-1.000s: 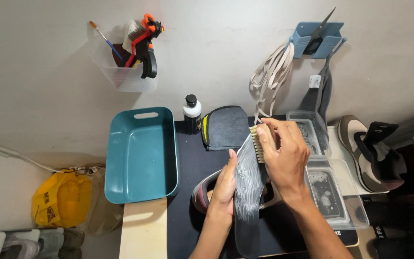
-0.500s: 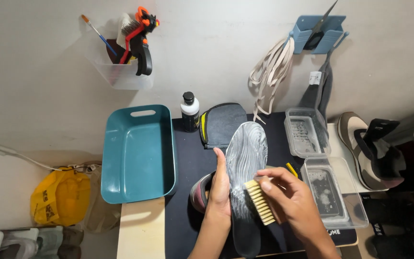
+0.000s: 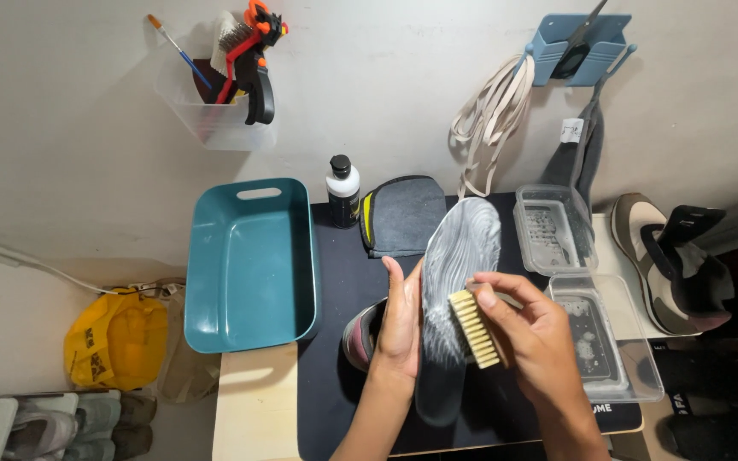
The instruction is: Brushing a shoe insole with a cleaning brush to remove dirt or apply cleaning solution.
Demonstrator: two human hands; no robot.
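black mat (image 3: 335,282) by teal tub (image 3: 249,265) | left hand (image 3: 401,324) fingers clasp soapy insole (image 3: 459,282) | right hand (image 3: 533,341) fingers grip brush (image 3: 471,329), seemingly touching insole

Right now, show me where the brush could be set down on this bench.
Bare mat lies between the teal tub and the insole; the tub itself is empty. The pale board below it is bare. Crowded right: two clear trays, shoe.

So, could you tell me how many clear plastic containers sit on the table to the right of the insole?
2: one clear container at the back near the wall, another clear container nearer, just beyond the right hand. More could be hidden.
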